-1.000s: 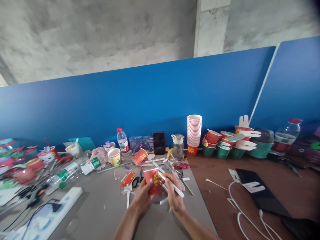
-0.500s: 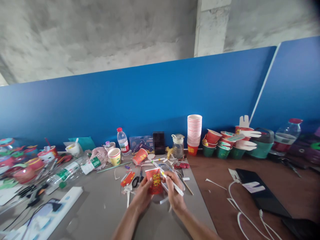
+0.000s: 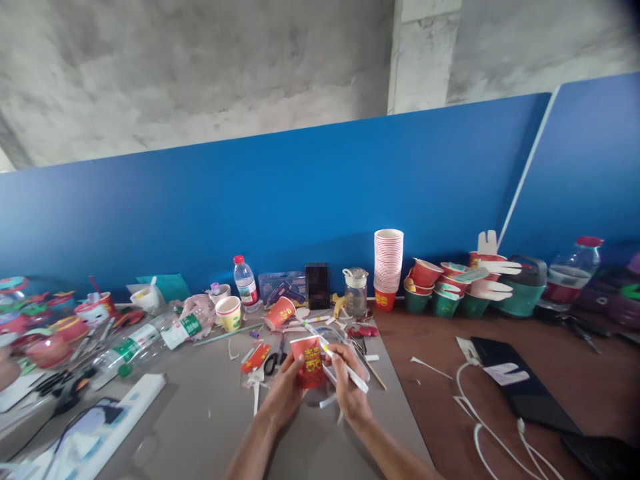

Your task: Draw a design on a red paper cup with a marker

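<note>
My left hand [image 3: 283,393] is closed around a red paper cup [image 3: 309,375] with yellow lettering. The cup is upright, tilted slightly, above the grey desk mat. In my right hand [image 3: 351,383] is a white marker pen [image 3: 357,380] with a yellow band near its tip, which points at the cup's upper right side; whether it touches I cannot tell. Black-handled scissors [image 3: 271,363] and a flat red cup piece [image 3: 256,359] lie just left of the cup. Paper scraps are around and partly under my hands.
A tall stack of paper cups [image 3: 389,267] stands behind to the right, beside a glass jar [image 3: 355,293]. A water bottle [image 3: 245,285] and a tipped red cup [image 3: 280,313] are behind. A power strip [image 3: 127,420] lies left, a black tablet-like slab [image 3: 525,387] with white cables right.
My hands, the cup and the marker pen keep almost the same position. A blurred, skin-coloured shape has come in at the far left edge.
</note>
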The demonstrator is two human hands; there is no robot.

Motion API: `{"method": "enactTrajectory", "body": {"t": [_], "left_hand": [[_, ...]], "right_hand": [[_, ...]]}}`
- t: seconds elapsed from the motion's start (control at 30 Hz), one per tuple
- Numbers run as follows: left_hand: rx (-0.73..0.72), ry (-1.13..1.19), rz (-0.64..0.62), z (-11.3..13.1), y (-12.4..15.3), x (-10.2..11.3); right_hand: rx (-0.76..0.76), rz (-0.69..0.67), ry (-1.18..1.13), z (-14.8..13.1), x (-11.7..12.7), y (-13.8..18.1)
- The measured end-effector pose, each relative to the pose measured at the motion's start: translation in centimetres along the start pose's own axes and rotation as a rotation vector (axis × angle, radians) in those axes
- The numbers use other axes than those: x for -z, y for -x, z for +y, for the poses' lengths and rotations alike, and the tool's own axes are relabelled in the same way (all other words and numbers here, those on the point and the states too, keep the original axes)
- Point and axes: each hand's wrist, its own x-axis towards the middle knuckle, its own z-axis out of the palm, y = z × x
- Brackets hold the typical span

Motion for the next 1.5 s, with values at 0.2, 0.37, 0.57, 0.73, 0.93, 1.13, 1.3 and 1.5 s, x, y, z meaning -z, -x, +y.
{"method": "enactTrajectory", "body": {"t": [0.2,0.37,0.57,0.73,0.93,1.13,1.3,1.5], "left_hand": [[-0.001,-0.012,0.033,0.0,0.1,-0.2],[-0.031,-0.047,0.046,-0.1,0.1,-0.3],[-0.017,-0.035,0.058,0.0,-0.1,-0.1],[-0.011,-0.028,0.022,-0.1,-0.1,0.1],[-0.023,-0.059,0.022,-0.5,-0.2,0.4],[-0.025,-0.079,0.035,-0.4,-0.2,0.1],[-0.025,-0.089,0.051,-0.3,0.0,-0.2],[-0.033,-0.084,0.017,-0.4,0.0,-0.1]], "right_hand": [[0.036,0.003,0.031,-0.2,0.0,-0.1],[0.076,-0.015,0.06,-0.7,0.2,0.0],[0.053,0.016,0.026,-1.0,0.1,0.1],[0.04,0.013,0.019,-0.6,0.0,0.0],[0.074,-0.011,0.059,-0.3,0.1,0.1],[0.093,-0.033,0.064,-0.5,0.1,0.2],[0.092,-0.02,0.054,-0.7,0.1,0.1],[0.083,-0.031,0.04,-0.5,0.1,0.1]]}}
